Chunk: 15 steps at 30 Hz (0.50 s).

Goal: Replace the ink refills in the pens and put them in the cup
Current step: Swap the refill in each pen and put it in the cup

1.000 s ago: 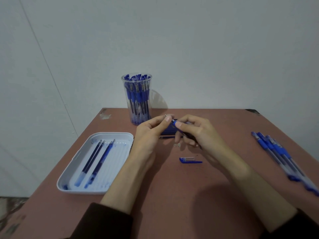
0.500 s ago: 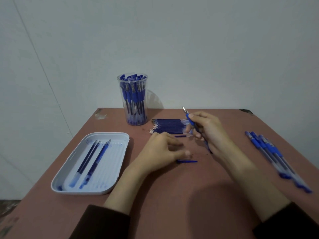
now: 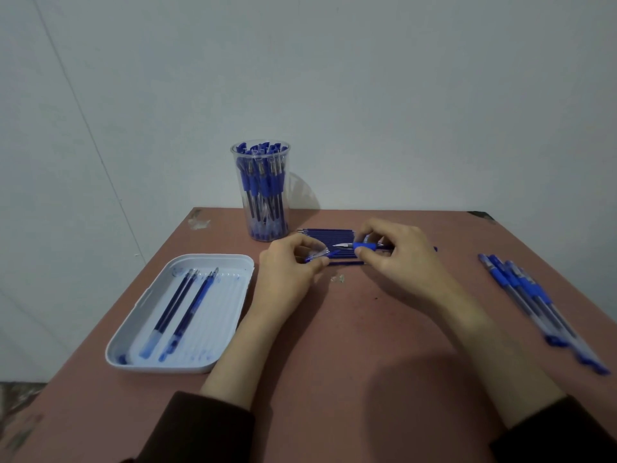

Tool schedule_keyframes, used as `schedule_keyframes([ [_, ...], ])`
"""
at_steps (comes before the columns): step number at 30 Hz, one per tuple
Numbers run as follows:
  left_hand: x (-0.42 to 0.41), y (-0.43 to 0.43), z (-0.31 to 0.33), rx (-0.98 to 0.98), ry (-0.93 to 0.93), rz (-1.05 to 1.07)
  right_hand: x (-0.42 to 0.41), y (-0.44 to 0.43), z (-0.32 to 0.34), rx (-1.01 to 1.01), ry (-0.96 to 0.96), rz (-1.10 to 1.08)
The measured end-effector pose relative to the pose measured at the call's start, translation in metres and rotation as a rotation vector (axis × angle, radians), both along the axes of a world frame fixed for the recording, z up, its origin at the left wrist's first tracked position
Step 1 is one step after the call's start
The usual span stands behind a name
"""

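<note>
left hand (image 3: 287,269) — pinches cap (image 3: 317,256) | right hand (image 3: 405,257) holds pen (image 3: 364,246) (tip leftward)

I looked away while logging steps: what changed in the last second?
The left hand dropped to the table, picked up the pen cap and raised it toward the pen. The right hand swung that pen from tip-up to level. The cup, tray and loose pens stayed put.
</note>
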State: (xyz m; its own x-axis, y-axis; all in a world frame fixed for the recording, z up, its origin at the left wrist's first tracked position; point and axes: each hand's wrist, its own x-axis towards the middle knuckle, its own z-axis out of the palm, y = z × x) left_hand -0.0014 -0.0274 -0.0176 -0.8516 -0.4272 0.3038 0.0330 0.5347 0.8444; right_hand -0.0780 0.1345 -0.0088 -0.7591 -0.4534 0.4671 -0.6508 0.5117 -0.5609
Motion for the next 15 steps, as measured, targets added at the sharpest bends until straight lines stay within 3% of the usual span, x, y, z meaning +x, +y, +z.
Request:
schedule_keyframes([
  [15,-0.0011,0.0,-0.001,-0.014,0.029,-0.075,0.0034,-0.0012,0.0075,0.009,-0.103,0.092],
])
